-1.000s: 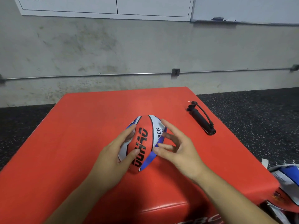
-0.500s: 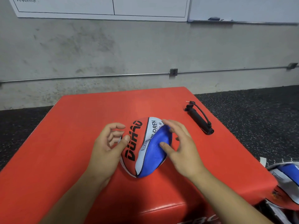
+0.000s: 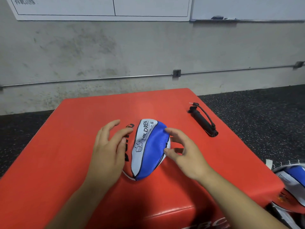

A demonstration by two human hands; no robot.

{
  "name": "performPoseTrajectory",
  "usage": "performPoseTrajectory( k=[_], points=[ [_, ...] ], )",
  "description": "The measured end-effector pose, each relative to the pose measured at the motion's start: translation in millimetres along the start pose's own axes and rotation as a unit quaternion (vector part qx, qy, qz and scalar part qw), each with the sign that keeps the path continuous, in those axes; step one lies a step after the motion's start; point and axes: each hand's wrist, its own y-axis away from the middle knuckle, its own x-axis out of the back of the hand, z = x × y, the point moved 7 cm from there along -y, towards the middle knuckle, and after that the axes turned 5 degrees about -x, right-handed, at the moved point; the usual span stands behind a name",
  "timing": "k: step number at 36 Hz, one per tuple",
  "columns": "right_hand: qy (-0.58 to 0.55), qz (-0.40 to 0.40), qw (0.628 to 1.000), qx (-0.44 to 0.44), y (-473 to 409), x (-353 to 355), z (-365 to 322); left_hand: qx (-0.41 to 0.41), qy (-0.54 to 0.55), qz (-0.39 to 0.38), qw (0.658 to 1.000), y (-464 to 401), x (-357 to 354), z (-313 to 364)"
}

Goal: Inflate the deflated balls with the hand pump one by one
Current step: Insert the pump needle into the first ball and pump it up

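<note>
1. A deflated ball [image 3: 148, 149] with red, white and blue panels lies near the middle of a red padded box [image 3: 66, 154], its white panel reading "CHILDREN" turned up.
2. The left hand [image 3: 107, 149] sits at the ball's 9 o'clock side, fingers straight and spread, fingertips over the red panel; I cannot tell whether they touch it.
3. The right hand [image 3: 183, 151] sits at the ball's 3 o'clock side, fingers loosely bent, with the forefinger tip and thumb tip against the blue panel's edge. It grips nothing.
4. The 2 hands are apart, with the ball between them.
5. A black hand pump [image 3: 203, 120] lies on the box at 2 o'clock from the ball, well apart from both hands, its hose looped along its body.
6. More deflated balls [image 3: 293, 180] lie on the floor at 4 o'clock, beside the box's corner.
7. A grey wall [image 3: 148, 47] with a whiteboard [image 3: 247, 7] stands at 12 o'clock.
</note>
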Motion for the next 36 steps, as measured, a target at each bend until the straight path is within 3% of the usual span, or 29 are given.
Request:
performPoseTrajectory(
  k=[3, 6, 17, 22, 25, 32, 36],
  points=[
    [-0.001, 0.0, 1.0, -0.002, 1.1, 0.6, 0.6, -0.088, -0.113, 0.006, 0.99, 2.7, 2.8, 18.4],
    [0.004, -0.001, 1.0, -0.005, 2.2, -0.1, 2.5, -0.128, -0.122, -0.021, 0.984, 4.2, 0.6, 30.3],
    [-0.022, -0.036, 0.999, 0.008, 7.5, -13.0, -3.8, -0.106, -0.155, -0.173, 0.967, 21.6, -32.8, 21.3],
    [0.033, -0.063, 0.997, 0.024, 1.4, -11.6, -1.8, -0.071, -0.163, -0.168, 0.97, 11.4, -35.2, 13.8],
    [0.094, -0.025, 0.995, 0.021, -15.6, 14.7, 10.0, -0.041, -0.153, -0.144, 0.977, 1.6, -38.7, 10.0],
    [0.225, 0.173, 0.959, 0.003, -61.9, 119.7, 54.3, -0.006, -0.146, -0.109, 0.983, -17.2, -50.3, 9.3],
    [0.288, 0.189, 0.936, -0.067, -79.7, 159.9, 85.0, 0.001, -0.144, -0.098, 0.985, -26.3, -55.9, 9.7]
  ],
)
